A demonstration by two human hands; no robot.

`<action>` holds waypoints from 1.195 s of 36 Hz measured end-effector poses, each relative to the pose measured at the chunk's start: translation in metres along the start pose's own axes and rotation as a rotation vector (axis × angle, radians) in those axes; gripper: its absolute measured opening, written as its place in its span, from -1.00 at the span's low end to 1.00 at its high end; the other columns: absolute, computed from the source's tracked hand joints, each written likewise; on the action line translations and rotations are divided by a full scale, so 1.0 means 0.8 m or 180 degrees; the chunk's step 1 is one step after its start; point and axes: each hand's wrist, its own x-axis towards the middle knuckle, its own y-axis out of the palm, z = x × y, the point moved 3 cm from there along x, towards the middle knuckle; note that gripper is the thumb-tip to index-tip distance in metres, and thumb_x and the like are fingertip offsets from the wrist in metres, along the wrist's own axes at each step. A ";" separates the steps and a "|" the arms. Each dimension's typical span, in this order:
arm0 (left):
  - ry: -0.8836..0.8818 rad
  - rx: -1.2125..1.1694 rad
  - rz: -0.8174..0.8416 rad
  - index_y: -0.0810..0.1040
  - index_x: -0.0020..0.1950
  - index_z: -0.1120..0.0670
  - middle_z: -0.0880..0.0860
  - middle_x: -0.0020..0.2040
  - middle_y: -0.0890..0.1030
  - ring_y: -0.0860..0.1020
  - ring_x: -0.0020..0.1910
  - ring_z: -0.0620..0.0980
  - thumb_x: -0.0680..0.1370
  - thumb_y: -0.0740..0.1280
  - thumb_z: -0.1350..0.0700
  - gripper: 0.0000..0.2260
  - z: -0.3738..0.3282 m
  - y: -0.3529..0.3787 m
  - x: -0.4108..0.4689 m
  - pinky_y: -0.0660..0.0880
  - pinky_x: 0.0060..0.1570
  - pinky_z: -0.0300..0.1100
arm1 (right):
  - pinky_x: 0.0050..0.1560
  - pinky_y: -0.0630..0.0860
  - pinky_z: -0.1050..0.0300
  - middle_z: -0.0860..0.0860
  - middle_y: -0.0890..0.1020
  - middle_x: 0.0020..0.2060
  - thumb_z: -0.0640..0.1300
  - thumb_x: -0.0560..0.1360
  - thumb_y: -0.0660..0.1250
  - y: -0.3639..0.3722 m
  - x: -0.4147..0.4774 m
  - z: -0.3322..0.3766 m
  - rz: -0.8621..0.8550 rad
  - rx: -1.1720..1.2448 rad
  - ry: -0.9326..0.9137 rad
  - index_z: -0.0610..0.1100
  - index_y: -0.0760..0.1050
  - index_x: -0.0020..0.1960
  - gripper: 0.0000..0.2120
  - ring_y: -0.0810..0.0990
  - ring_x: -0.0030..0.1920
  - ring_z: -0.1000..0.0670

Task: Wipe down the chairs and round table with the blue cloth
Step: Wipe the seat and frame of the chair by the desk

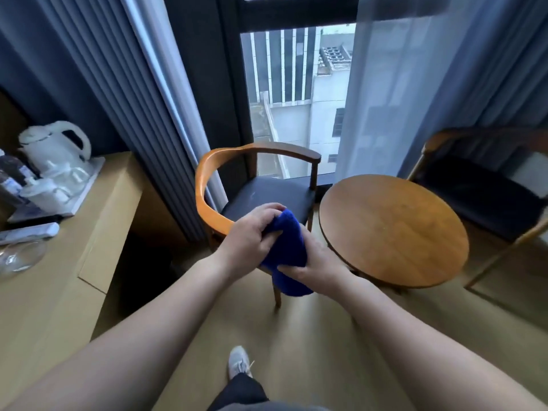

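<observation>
Blue cloth (287, 247) hangs bunched between both hands just left of the round table (394, 229), in front of the near chair (207, 179). The left hand (252, 232) curls its fingers round the cloth's upper end. The right hand (317, 262) clamps the middle from below, and a tail of cloth droops under it. The hands sit close together, joined by the cloth. Whether the cloth touches the chair's seat cannot be told.

The near chair stands just left of the round table, with a curved wooden armrest and a dark seat (267, 194). Its front right corner is almost against the table's rim. A second chair (480, 191) with a dark seat stands right of the table, close to its edge. Behind the table is a tall window (296, 99). A sheer curtain (415, 84) hangs down behind the table and the second chair, and a heavy pleated curtain (98, 69) hangs further left.

Well left of the table, a pale wooden worktop (98, 232) carries a white kettle (56, 146) on a tray (86, 188) with cups (53, 188). A remote (29, 232) and a clear glass piece (20, 256) lie nearer. A light shoe (238, 361) rests on the wooden floor (326, 336) in front of the table.
</observation>
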 end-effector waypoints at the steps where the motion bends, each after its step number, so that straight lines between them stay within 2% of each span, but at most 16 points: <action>1: -0.0067 -0.0098 0.0020 0.52 0.14 -0.01 -0.07 0.28 0.48 0.44 0.27 -0.12 0.52 0.29 0.28 -0.74 0.001 0.004 0.004 0.45 0.24 -0.03 | 0.04 0.51 0.14 0.15 0.58 0.02 -0.11 0.38 0.43 -0.004 0.002 -0.005 -0.0049 -0.0052 0.0045 0.16 0.30 0.35 -0.40 0.56 0.02 0.13; 3: -0.0239 -0.0328 0.0086 0.47 0.06 -0.06 -0.11 0.31 0.46 0.45 0.27 -0.10 0.54 0.29 0.25 -0.78 0.005 0.008 0.011 0.49 0.19 0.00 | -0.06 0.45 0.22 0.14 0.59 -0.09 -0.21 0.42 0.36 -0.012 0.008 -0.012 -0.0095 -0.0182 0.0117 0.09 0.39 0.29 -0.51 0.56 -0.07 0.11; 5: -0.0308 -0.0425 0.0148 0.43 0.01 -0.04 -0.11 0.24 0.52 0.51 0.18 -0.10 0.54 0.29 0.24 -0.81 0.011 0.007 0.019 0.55 0.09 -0.02 | -0.11 0.45 0.24 0.15 0.60 -0.14 -0.24 0.44 0.33 -0.021 0.014 -0.016 -0.0073 -0.0251 0.0135 0.07 0.45 0.23 -0.59 0.57 -0.12 0.12; 9: -0.0297 -0.0331 0.0195 0.43 0.00 -0.11 -0.08 0.06 0.59 0.57 0.03 -0.08 0.54 0.32 0.19 -0.80 0.030 -0.003 0.039 0.58 -0.02 -0.02 | 0.01 0.57 0.04 0.15 0.64 -0.11 -0.21 0.46 0.33 -0.034 0.038 -0.021 0.0108 -0.0382 0.0220 0.12 0.48 0.19 -0.63 0.60 -0.08 0.10; 14: -0.0518 -0.0260 0.0211 0.44 0.07 -0.07 -0.08 -0.02 0.59 0.57 0.01 -0.07 0.56 0.31 0.12 -0.86 0.080 -0.020 0.075 0.58 0.00 -0.01 | 0.08 0.56 -0.01 0.15 0.64 -0.05 -0.19 0.48 0.33 -0.038 0.097 -0.020 0.0380 -0.0475 0.0310 0.13 0.48 0.23 -0.63 0.59 -0.02 0.08; 24: -0.0866 -0.0380 0.0217 0.43 0.10 -0.09 -0.10 0.01 0.59 0.55 0.04 -0.12 0.55 0.31 0.09 -0.84 0.206 -0.049 0.155 0.57 0.03 -0.05 | 0.06 0.55 0.03 0.14 0.63 -0.04 -0.18 0.50 0.32 -0.018 0.243 -0.034 0.0668 -0.0711 0.0517 0.10 0.49 0.19 -0.69 0.57 -0.03 0.08; 28: -0.1040 -0.0342 0.0299 0.41 0.07 -0.17 -0.13 0.02 0.57 0.52 0.09 -0.15 0.54 0.32 0.07 -0.82 0.268 -0.067 0.190 0.55 0.07 -0.07 | 0.03 0.57 0.02 0.15 0.63 -0.06 -0.16 0.49 0.31 -0.002 0.314 -0.044 0.0824 -0.0874 0.0633 0.11 0.49 0.17 -0.70 0.58 -0.06 0.08; 32: -0.1263 -0.0091 0.0339 0.41 0.14 -0.09 -0.11 0.08 0.54 0.49 0.12 -0.18 0.55 0.32 0.07 -0.80 0.331 -0.083 0.220 0.50 0.13 -0.11 | 0.01 0.57 -0.01 0.14 0.63 -0.10 -0.14 0.48 0.30 0.009 0.379 -0.060 0.0937 -0.1075 0.0765 0.13 0.49 0.13 -0.73 0.59 -0.08 0.08; 35: -0.1438 0.0203 0.0277 0.42 0.16 -0.07 -0.07 0.11 0.53 0.50 0.13 -0.10 0.55 0.30 0.08 -0.80 0.351 -0.089 0.218 0.49 0.11 -0.13 | 0.00 0.57 -0.04 0.14 0.62 -0.14 -0.13 0.45 0.30 0.008 0.394 -0.068 0.0864 -0.1172 0.0846 0.14 0.49 0.05 -0.76 0.59 -0.11 0.08; 36: -0.1665 0.0230 0.0167 0.42 0.19 -0.05 -0.05 0.13 0.52 0.50 0.14 -0.09 0.56 0.29 0.08 -0.79 0.390 -0.097 0.233 0.48 0.09 -0.15 | 0.00 0.57 -0.06 0.13 0.63 -0.15 -0.13 0.44 0.30 0.019 0.439 -0.084 0.1005 -0.1234 0.0870 0.13 0.49 0.04 -0.77 0.58 -0.11 0.06; 39: -0.1949 0.0547 0.0025 0.41 0.27 0.00 -0.03 0.20 0.50 0.48 0.15 -0.05 0.58 0.25 0.08 -0.75 0.420 -0.106 0.241 0.43 0.02 -0.23 | 0.01 0.55 -0.06 0.11 0.63 -0.13 -0.12 0.42 0.30 0.022 0.474 -0.094 0.1013 -0.1374 0.0923 0.08 0.50 0.06 -0.77 0.58 -0.10 0.02; 41: -0.2090 0.0709 -0.0079 0.42 0.26 0.02 -0.03 0.21 0.49 0.49 0.16 -0.02 0.59 0.23 0.09 -0.76 0.448 -0.109 0.248 0.42 0.00 -0.21 | 0.01 0.54 -0.05 0.08 0.64 -0.11 -0.13 0.42 0.30 0.029 0.506 -0.108 0.1043 -0.1428 0.0871 0.06 0.51 0.09 -0.74 0.58 -0.08 -0.01; 43: -0.2369 0.0886 -0.0179 0.44 0.22 0.03 -0.03 0.21 0.49 0.49 0.14 0.01 0.58 0.22 0.10 -0.78 0.487 -0.105 0.248 0.47 0.04 -0.11 | 0.00 0.54 -0.05 0.08 0.64 -0.11 -0.12 0.43 0.29 0.045 0.550 -0.132 0.1218 -0.1529 0.0855 0.06 0.50 0.10 -0.75 0.58 -0.08 -0.02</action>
